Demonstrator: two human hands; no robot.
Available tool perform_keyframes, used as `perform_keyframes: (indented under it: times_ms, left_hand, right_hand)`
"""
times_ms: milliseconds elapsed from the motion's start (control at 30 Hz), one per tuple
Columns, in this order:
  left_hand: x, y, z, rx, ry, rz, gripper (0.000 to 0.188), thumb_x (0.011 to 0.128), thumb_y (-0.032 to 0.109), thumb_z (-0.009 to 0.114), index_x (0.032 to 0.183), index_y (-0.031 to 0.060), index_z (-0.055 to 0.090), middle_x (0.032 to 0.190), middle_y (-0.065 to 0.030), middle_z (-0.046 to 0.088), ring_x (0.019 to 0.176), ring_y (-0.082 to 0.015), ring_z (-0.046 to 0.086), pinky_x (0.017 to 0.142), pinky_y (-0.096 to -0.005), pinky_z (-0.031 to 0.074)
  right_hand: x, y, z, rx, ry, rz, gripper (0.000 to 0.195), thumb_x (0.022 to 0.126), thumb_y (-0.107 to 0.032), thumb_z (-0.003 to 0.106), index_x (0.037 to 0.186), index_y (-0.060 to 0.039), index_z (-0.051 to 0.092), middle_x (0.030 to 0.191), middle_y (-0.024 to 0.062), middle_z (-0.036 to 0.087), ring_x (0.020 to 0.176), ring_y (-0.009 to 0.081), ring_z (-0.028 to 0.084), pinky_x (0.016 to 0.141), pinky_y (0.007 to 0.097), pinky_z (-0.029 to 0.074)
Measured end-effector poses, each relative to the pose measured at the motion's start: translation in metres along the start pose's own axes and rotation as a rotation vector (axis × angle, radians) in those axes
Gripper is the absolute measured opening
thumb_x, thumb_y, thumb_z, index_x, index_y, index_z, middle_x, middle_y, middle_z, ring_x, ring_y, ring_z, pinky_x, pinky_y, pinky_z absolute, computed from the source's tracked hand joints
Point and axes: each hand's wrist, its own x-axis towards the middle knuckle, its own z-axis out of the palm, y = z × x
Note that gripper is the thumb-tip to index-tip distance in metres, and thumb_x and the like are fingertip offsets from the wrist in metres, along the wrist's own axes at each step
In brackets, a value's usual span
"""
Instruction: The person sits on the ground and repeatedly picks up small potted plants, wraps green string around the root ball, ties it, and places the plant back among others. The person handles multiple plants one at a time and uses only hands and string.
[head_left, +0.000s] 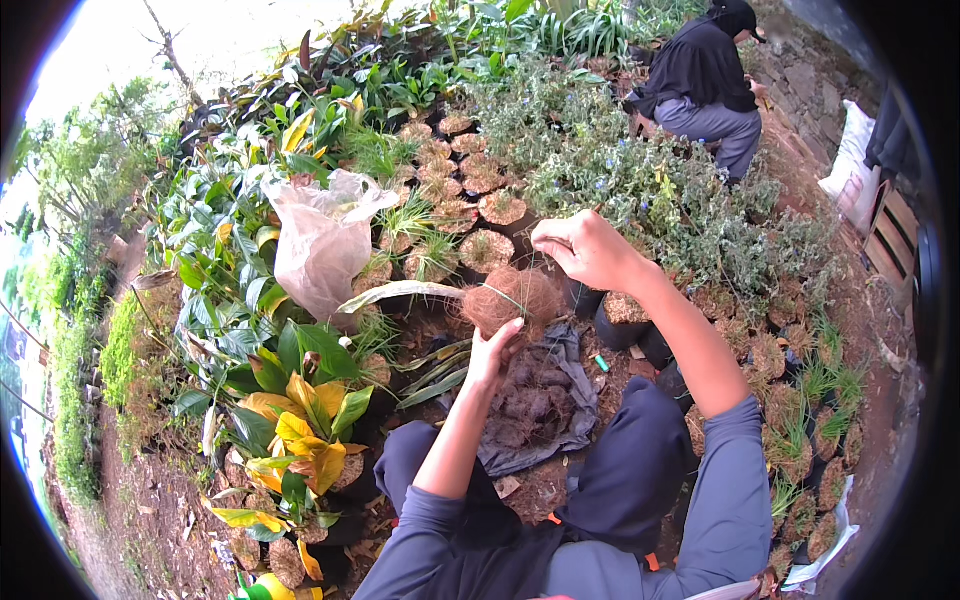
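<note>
My left hand (496, 351) holds a ball of brown coconut fibre (517, 298) from below. A pale green leaf (401, 291) sticks out of the ball to the left. Thin green string (504, 297) is wound around the ball. Above and right of it, my right hand (581, 247) is raised with thumb and fingers pinched on the string, which runs down to the ball. Beneath my hands, between my knees, a dark plastic sheet (576, 375) lies on the soil with loose brown fibre clumps (534, 401) on it.
A whitish plastic bag (322, 247) stands among leafy plants at the left. Potted plants with husk-covered tops (486, 250) surround me. Long leaves (439, 382) lie left of the sheet. A person in dark clothes (701, 82) crouches at the upper right, near a white sack (851, 165).
</note>
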Motion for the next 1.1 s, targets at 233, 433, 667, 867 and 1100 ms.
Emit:
perform_keyframes:
  times_ms: [233,433,667,867,1100]
  left_hand:
    - [0.002,-0.001,-0.006,-0.034,-0.067,-0.049,0.060,0.077,0.011,0.071,0.127,0.0042,0.039,0.117,-0.0087,0.055,0.104,-0.0219,0.057,0.084,-0.0370,0.051]
    - [-0.002,-0.001,-0.002,0.042,-0.082,-0.001,0.062,0.075,0.011,0.073,0.127,0.0036,0.039,0.116,-0.0105,0.055,0.103,-0.0219,0.058,0.083,-0.0370,0.052]
    - [0.002,0.002,-0.009,0.041,-0.076,-0.040,0.067,0.074,0.012,0.074,0.129,0.0026,0.037,0.121,-0.0123,0.053,0.106,-0.0242,0.057,0.086,-0.0378,0.051]
    - [0.000,0.002,-0.013,0.119,-0.107,-0.060,0.072,0.071,0.012,0.076,0.130,0.0038,0.036,0.120,-0.0116,0.053,0.107,-0.0241,0.056,0.087,-0.0380,0.050]
    - [-0.008,0.009,-0.005,0.110,-0.163,-0.024,0.079,0.065,0.013,0.080,0.130,0.0037,0.036,0.119,-0.0112,0.053,0.109,-0.0243,0.054,0.089,-0.0379,0.049]
  right_hand:
    - [0.014,0.012,0.007,-0.195,0.095,-0.056,0.008,0.081,-0.009,0.060,0.086,-0.0031,0.062,0.072,0.0155,0.063,0.063,0.0321,0.061,0.058,0.0357,0.048]
    - [0.023,0.001,0.005,-0.081,0.079,-0.001,0.010,0.081,-0.012,0.058,0.088,-0.0073,0.064,0.074,0.0164,0.064,0.067,0.0347,0.062,0.060,0.0411,0.048]
    - [0.034,0.002,-0.003,-0.098,0.203,-0.073,0.008,0.083,-0.006,0.059,0.087,-0.0023,0.063,0.064,0.0138,0.062,0.048,0.0208,0.056,0.049,0.0317,0.043]
    - [0.066,0.012,-0.011,-0.257,0.150,0.002,0.009,0.084,-0.009,0.053,0.083,-0.0050,0.060,0.066,0.0146,0.062,0.056,0.0285,0.061,0.055,0.0379,0.048]
    - [0.048,0.055,0.005,-0.283,0.129,0.189,0.011,0.085,-0.013,0.053,0.084,-0.0070,0.062,0.069,0.0145,0.064,0.061,0.0296,0.063,0.058,0.0385,0.050]
